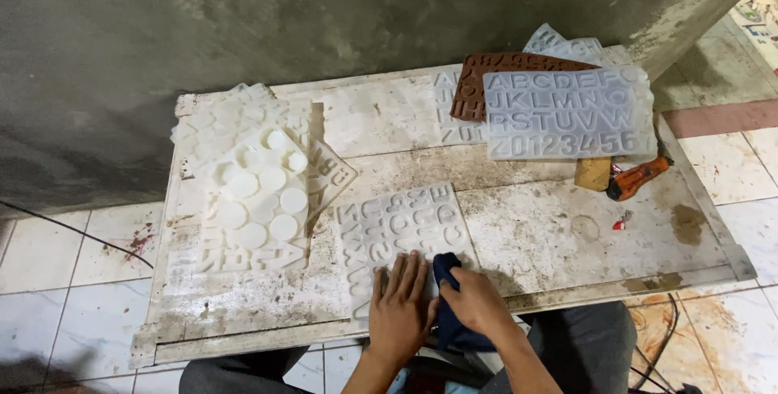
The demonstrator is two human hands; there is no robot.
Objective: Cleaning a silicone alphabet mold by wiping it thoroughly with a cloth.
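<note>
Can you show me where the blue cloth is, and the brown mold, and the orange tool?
dark blue cloth (pixel 445 268): head view, on the bunched top above the right hand.
brown mold (pixel 478 78): head view, on its uncovered left part.
orange tool (pixel 639 178): head view, on the middle of its body.

No packages, labels, signs or screens anywhere in view.
</note>
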